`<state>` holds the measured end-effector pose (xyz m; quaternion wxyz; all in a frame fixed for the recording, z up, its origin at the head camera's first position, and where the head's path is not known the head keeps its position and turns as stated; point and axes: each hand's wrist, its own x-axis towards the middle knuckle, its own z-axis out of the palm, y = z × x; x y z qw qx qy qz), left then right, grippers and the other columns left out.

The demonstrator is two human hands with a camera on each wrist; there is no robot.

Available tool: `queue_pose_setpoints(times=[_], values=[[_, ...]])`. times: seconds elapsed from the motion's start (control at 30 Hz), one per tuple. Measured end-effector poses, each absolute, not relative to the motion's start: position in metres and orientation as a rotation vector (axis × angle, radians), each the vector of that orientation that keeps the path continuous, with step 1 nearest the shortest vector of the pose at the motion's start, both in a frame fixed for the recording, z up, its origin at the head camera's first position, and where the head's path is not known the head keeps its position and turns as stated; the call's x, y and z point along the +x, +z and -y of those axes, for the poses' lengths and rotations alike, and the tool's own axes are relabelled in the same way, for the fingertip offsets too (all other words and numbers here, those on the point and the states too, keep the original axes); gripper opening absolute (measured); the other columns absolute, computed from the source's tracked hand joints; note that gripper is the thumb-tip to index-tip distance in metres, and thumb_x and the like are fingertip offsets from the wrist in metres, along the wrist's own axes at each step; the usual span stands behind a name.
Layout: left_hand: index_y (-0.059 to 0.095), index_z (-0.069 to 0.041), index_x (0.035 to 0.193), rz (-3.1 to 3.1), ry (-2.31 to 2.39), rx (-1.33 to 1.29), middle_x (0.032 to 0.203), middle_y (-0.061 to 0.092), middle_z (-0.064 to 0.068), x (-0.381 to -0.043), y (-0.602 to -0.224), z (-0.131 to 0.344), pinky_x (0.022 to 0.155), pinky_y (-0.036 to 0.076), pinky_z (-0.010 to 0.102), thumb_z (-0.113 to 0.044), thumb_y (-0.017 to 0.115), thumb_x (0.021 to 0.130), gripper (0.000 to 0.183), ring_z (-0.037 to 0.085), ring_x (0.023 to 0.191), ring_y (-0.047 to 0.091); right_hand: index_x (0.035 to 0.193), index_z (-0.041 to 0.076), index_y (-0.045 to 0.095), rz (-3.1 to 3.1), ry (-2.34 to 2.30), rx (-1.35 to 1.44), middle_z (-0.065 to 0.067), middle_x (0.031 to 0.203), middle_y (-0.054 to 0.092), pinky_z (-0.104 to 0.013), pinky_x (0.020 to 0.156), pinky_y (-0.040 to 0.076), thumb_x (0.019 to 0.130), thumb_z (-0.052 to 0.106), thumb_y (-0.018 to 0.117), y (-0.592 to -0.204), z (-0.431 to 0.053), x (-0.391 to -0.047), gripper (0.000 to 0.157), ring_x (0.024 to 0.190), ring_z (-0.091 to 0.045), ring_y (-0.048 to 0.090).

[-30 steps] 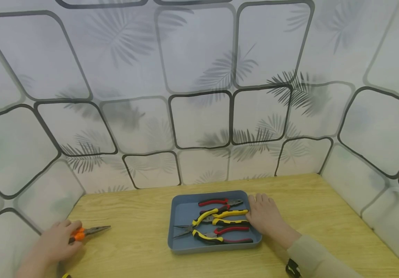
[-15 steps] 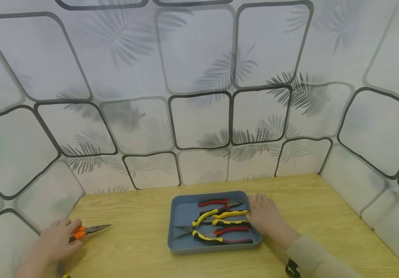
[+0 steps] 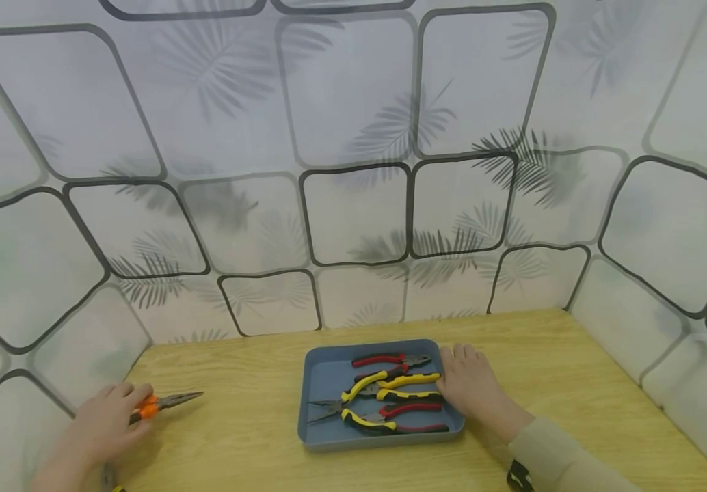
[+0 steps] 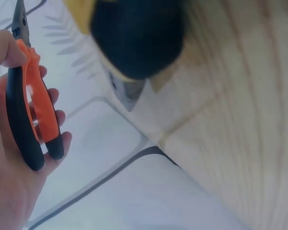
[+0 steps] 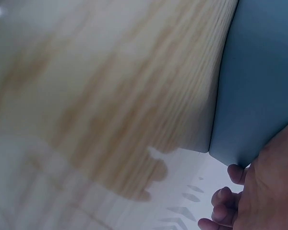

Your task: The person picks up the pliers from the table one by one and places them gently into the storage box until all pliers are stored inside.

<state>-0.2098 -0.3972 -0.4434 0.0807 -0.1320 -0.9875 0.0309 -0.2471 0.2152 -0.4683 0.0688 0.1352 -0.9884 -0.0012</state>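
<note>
My left hand [image 3: 104,420] grips long-nose pliers [image 3: 163,404] with orange and black handles at the table's left side, their jaws pointing right. In the left wrist view, the thumb lies along the orange pliers [image 4: 47,108] and the fingers curl behind them. My right hand [image 3: 473,383] rests against the right end of a blue-grey tray [image 3: 329,441]. Its fingers look loosely bent beside the tray wall [image 5: 259,81] in the right wrist view; the thumb is hidden there. Several pliers lie in the tray, among them yellow-and-black long-nose pliers [image 3: 368,426] and red-handled pliers [image 3: 381,358].
Below the left hand, a grey tool tip [image 3: 107,476] with a bit of yellow shows at the frame's bottom. A blurred black-and-yellow handle [image 4: 137,40] is close to the left wrist camera. Patterned cloth walls [image 3: 353,219] enclose the wooden table [image 3: 236,424].
My left hand has shifted slightly right with the orange pliers, and their tip has risen a little. More of the grey tool below it shows. The right hand and tray stay put.
</note>
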Motion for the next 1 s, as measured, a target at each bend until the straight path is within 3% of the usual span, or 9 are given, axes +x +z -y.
queue_pose_setpoints(times=[0.3,0.53,0.7,1.0], values=[[0.071,-0.006,0.119,2.906,0.116,-0.451,0.093,0.062,0.004,-0.213,-0.439,0.386,0.064,0.052,0.045,-0.031,0.083,0.081,0.047,0.023,0.078,0.057,0.106,0.003,0.052,2.971,-0.011,0.407,-0.012,0.089,0.046,-0.043,0.072,0.042,0.098,0.02,0.059,-0.47,-0.216,-0.247,0.021,0.081,-0.027,0.041],[0.072,-0.007,0.119,2.868,0.132,-0.504,0.09,0.058,0.002,-0.215,-0.438,0.374,0.062,0.046,0.038,-0.031,0.083,0.082,0.045,0.016,0.075,0.05,0.11,0.001,0.054,2.977,-0.003,0.408,-0.014,0.091,0.047,-0.046,0.075,0.045,0.098,0.021,0.06,-0.471,-0.216,-0.249,0.024,0.083,-0.029,0.043],[0.071,-0.005,0.123,2.895,0.154,-0.498,0.094,0.062,0.003,-0.217,-0.431,0.365,0.068,0.052,0.041,-0.031,0.081,0.083,0.048,0.018,0.08,0.055,0.114,0.001,0.055,2.977,-0.003,0.404,-0.014,0.093,0.049,-0.047,0.076,0.046,0.097,0.022,0.061,-0.472,-0.216,-0.249,0.027,0.085,-0.029,0.045],[0.07,-0.006,0.124,2.904,0.191,-0.514,0.101,0.064,0.005,-0.217,-0.426,0.353,0.079,0.056,0.049,-0.034,0.082,0.087,0.048,0.023,0.088,0.06,0.106,0.002,0.053,2.968,0.013,0.398,-0.014,0.09,0.048,-0.046,0.076,0.045,0.097,0.021,0.06,-0.474,-0.217,-0.25,0.022,0.084,-0.029,0.045]])
